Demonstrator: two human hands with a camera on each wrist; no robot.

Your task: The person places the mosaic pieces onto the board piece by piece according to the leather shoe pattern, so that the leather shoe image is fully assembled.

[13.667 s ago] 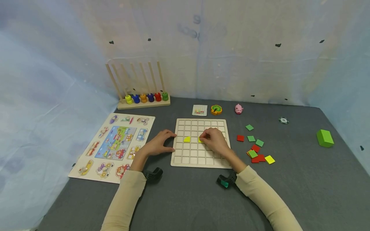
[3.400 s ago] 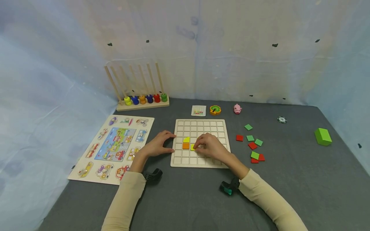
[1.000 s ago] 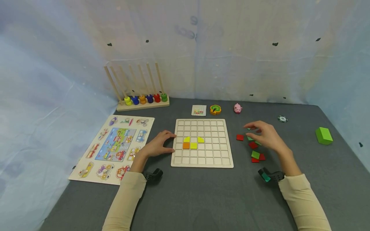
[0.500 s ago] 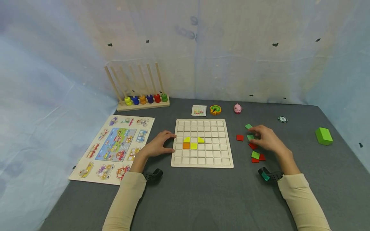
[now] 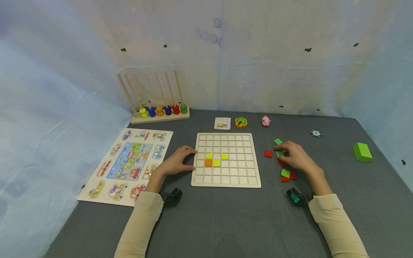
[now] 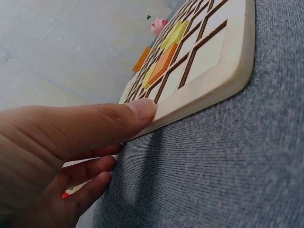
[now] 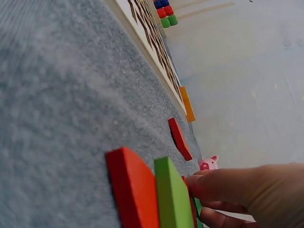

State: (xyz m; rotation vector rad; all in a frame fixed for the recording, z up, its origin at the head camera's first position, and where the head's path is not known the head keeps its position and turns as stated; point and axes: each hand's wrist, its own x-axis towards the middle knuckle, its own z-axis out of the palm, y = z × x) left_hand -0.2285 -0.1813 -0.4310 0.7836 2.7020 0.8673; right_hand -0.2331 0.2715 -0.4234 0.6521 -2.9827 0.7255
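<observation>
A wooden grid board (image 5: pixel 238 179) lies mid-table. It holds an orange tile (image 5: pixel 208 163), a square yellow tile (image 5: pixel 216 163) and two yellow tiles with a rounded or cut corner, one of them the left yellow tile (image 5: pixel 209 156). My left hand (image 5: pixel 175 161) rests at the board's left edge, fingers spread, thumb tip on the rim in the left wrist view. My right hand (image 5: pixel 296 156) is low over the loose tiles, thumb and fingertips apart on either side of a green tile (image 5: pixel 279 153). Another green tile is hidden beneath that hand.
Nearby lie a red tile (image 5: pixel 268 153), a green tile (image 5: pixel 278 141) and a stack of red and green tiles (image 5: pixel 285 173). Behind are a pattern card (image 5: pixel 222 123), tree piece (image 5: pixel 241 122), pig (image 5: pixel 266 121) and peg stand (image 5: pixel 161 117). A picture puzzle (image 5: pixel 96 168) is left.
Orange and square yellow tiles have come onto the board, and the loose yellow one has left the pile. My right hand has moved from the board rightward, down to the green tiles; my left stays.
</observation>
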